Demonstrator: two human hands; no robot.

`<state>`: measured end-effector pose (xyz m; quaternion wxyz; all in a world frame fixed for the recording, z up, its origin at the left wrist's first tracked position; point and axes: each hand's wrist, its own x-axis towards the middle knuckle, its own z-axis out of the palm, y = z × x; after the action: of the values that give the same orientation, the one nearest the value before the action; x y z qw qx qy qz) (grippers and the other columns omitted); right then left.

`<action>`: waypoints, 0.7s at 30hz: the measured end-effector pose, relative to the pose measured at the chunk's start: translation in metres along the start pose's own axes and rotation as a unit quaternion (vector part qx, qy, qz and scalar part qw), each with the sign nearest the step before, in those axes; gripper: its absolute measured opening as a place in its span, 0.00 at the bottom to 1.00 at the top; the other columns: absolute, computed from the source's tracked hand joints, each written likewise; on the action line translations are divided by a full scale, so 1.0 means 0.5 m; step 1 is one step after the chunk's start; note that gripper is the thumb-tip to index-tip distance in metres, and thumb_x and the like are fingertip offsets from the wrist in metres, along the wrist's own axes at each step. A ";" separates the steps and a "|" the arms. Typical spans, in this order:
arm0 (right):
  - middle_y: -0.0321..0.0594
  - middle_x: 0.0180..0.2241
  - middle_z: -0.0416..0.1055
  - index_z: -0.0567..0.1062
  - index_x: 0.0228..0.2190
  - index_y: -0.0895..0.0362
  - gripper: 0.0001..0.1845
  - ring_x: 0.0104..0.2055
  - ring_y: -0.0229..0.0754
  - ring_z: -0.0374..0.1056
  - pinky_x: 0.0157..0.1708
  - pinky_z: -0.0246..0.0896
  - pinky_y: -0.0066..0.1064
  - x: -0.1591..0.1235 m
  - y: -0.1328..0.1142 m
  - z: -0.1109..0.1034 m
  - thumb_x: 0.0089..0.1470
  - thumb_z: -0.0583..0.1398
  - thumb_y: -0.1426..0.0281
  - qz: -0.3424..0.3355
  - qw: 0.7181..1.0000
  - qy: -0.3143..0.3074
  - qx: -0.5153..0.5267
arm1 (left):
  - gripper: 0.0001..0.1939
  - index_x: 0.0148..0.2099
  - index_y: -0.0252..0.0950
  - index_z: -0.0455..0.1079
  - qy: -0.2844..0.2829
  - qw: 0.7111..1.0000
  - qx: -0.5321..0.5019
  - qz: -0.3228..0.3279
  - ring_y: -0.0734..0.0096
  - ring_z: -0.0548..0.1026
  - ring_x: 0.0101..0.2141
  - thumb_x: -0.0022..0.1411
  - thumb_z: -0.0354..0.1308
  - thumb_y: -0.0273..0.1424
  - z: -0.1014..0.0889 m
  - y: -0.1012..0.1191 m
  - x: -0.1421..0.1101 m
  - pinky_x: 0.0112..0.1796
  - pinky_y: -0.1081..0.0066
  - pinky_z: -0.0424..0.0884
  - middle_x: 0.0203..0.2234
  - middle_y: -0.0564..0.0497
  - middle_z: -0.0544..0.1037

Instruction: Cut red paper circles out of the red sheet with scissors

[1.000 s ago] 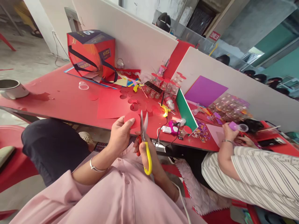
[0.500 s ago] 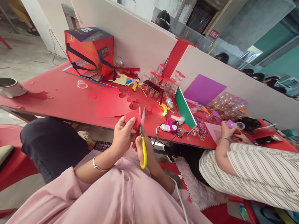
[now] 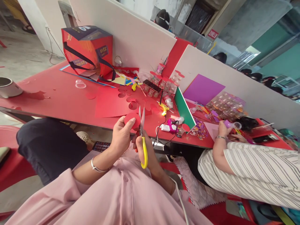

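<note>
My left hand [image 3: 122, 134] pinches a red paper circle [image 3: 132, 120] between thumb and fingers. Yellow-handled scissors [image 3: 144, 153] are gripped in my right hand [image 3: 143, 145], their blades slightly apart and pointing up beside the circle's right edge. The fingers behind the scissors are partly hidden. On the red table just beyond my hands lies a red paper sheet [image 3: 110, 104] with round holes cut near its right side. Another red circle [image 3: 91, 95] lies to the left of the sheet.
A red gift bag [image 3: 87, 53] stands at the back left, a metal mug [image 3: 9, 87] at the far left. Yellow glue gun [image 3: 164, 107], phone [image 3: 152, 85] and clear small cups [image 3: 153, 93] sit to the right. A co-worker's hand [image 3: 223, 128] holds a purple item farther right.
The view has shifted slightly, moving the scene a little left. Both my hands keep their hold on the paper circle and the scissors, nearly unmoved. The co-worker's hands have shifted slightly.
</note>
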<state>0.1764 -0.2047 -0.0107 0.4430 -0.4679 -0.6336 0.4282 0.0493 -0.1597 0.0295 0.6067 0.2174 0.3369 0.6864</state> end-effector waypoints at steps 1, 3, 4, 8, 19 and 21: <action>0.38 0.34 0.74 0.75 0.61 0.55 0.38 0.28 0.41 0.68 0.26 0.61 0.31 0.000 0.001 -0.002 0.76 0.54 0.35 -0.002 1.000 -0.001 0.001 | 0.19 0.37 0.43 0.77 -0.001 1.000 0.000 0.000 0.67 0.81 0.28 0.55 0.84 0.42 -0.001 0.000 0.000 0.30 0.68 0.79 0.29 0.54 0.82; 0.37 0.33 0.74 0.75 0.63 0.54 0.38 0.28 0.40 0.68 0.26 0.61 0.31 0.000 0.003 -0.007 0.76 0.55 0.35 -0.008 1.000 -0.004 0.002 | 0.18 0.37 0.42 0.78 -0.005 1.000 -0.003 0.000 0.68 0.81 0.27 0.56 0.83 0.40 -0.002 0.000 -0.001 0.30 0.68 0.78 0.29 0.53 0.82; 0.37 0.33 0.74 0.76 0.64 0.53 0.38 0.28 0.40 0.68 0.26 0.61 0.31 0.000 0.003 -0.009 0.76 0.55 0.35 -0.012 1.000 -0.006 0.000 | 0.17 0.37 0.42 0.78 -0.007 1.000 -0.004 0.000 0.69 0.80 0.27 0.56 0.83 0.40 -0.003 0.001 -0.001 0.30 0.69 0.78 0.29 0.53 0.83; 0.39 0.32 0.75 0.77 0.66 0.52 0.39 0.29 0.42 0.69 0.26 0.62 0.32 -0.003 -0.003 -0.017 0.76 0.54 0.35 -0.018 1.000 -0.016 -0.017 | 0.15 0.38 0.40 0.80 -0.010 1.000 -0.002 -0.004 0.70 0.79 0.25 0.57 0.82 0.37 -0.007 0.002 0.000 0.30 0.69 0.77 0.29 0.52 0.84; 0.39 0.33 0.74 0.77 0.63 0.52 0.39 0.28 0.41 0.67 0.25 0.62 0.31 -0.007 -0.003 -0.019 0.75 0.55 0.34 -0.003 1.000 -0.021 -0.004 | 0.16 0.38 0.41 0.81 -0.008 1.000 0.001 -0.006 0.67 0.81 0.26 0.54 0.84 0.36 -0.015 0.011 0.003 0.31 0.67 0.78 0.29 0.52 0.85; 0.39 0.33 0.74 0.77 0.64 0.52 0.39 0.28 0.42 0.68 0.25 0.62 0.31 -0.006 -0.004 -0.019 0.75 0.55 0.34 -0.003 1.000 -0.021 -0.005 | 0.15 0.38 0.40 0.81 -0.017 1.000 0.002 -0.003 0.68 0.80 0.25 0.55 0.84 0.36 -0.016 0.010 0.003 0.31 0.67 0.78 0.30 0.51 0.85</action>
<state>0.1858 -0.2068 -0.0070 0.4284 -0.4590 -0.6462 0.4338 0.0398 -0.1599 0.0276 0.6137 0.2289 0.3285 0.6805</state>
